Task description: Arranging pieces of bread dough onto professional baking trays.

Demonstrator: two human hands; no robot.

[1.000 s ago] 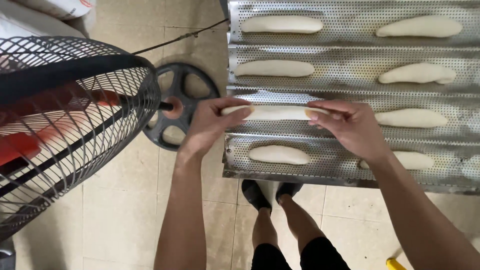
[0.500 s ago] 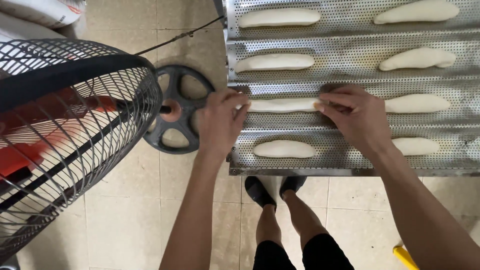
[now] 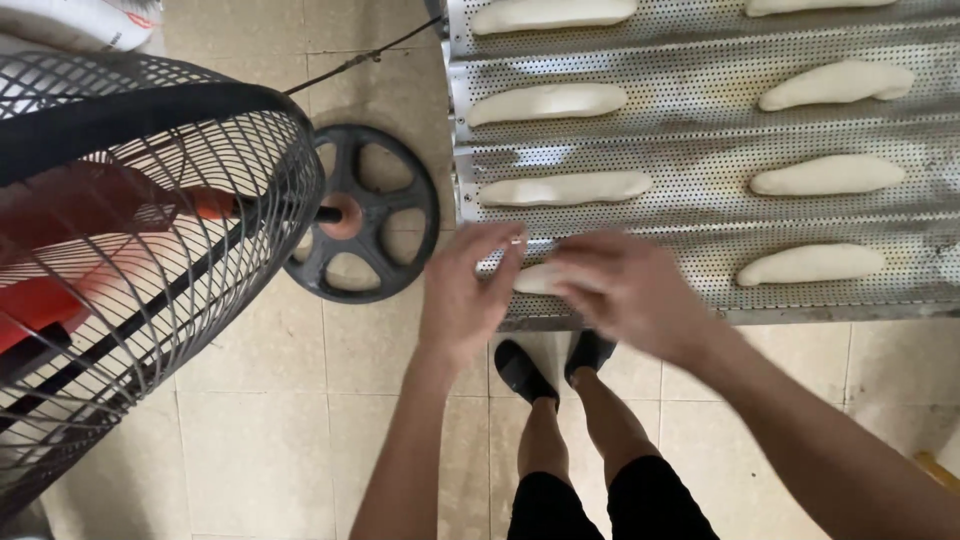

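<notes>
While a second ago both hands lay on the third channel's dough, they have dropped to the nearest row of the perforated tray (image 3: pixel 700 100) — so that loaf looks shaped and left. Now the right hand (image 3: pixel 625 290) curls, blurred, over the near-left dough piece (image 3: pixel 535 279), covering most of it; the left hand (image 3: pixel 470 290) hovers just beside with fingers spread, holding nothing. Far left, a white sack (image 3: pixel 70 20) with a red patch lies beyond the fan (image 3: pixel 130 260).

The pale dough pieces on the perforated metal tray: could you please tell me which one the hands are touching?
The pale dough piece in the nearest channel's left end, at the perforated metal tray front edge. The left hand and right hand cover it; the others lie untouched.
</notes>
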